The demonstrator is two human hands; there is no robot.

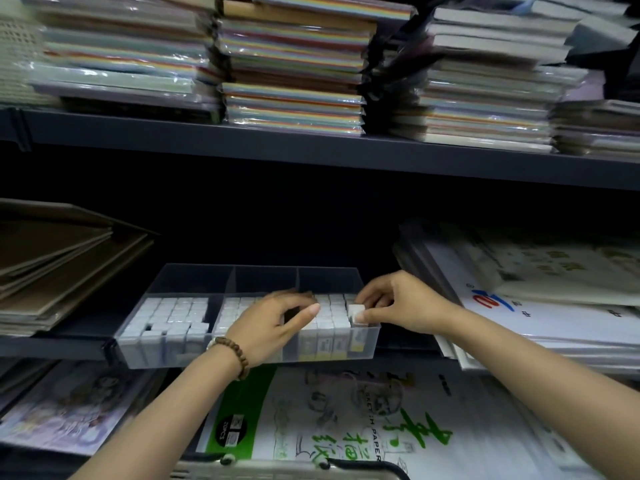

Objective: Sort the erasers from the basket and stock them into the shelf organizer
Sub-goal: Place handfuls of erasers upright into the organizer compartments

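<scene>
A clear plastic organizer (194, 271) with three compartments sits on the middle shelf, filled with rows of upright white erasers (173, 317). My right hand (398, 303) pinches one white eraser (356, 311) that stands higher than its neighbours at the right compartment's right end. My left hand (273, 323) hovers over the border of the middle and right compartments, fingers curled down onto the eraser tops; whether it holds one is hidden. The basket's rim (277, 471) shows at the bottom edge.
Stacks of coloured paper packs (294, 71) fill the upper shelf. Brown card sheets (62, 258) lie left of the organizer, white paper pads (540, 306) right of it. A green sketch-paper pad (329, 420) lies on the shelf below.
</scene>
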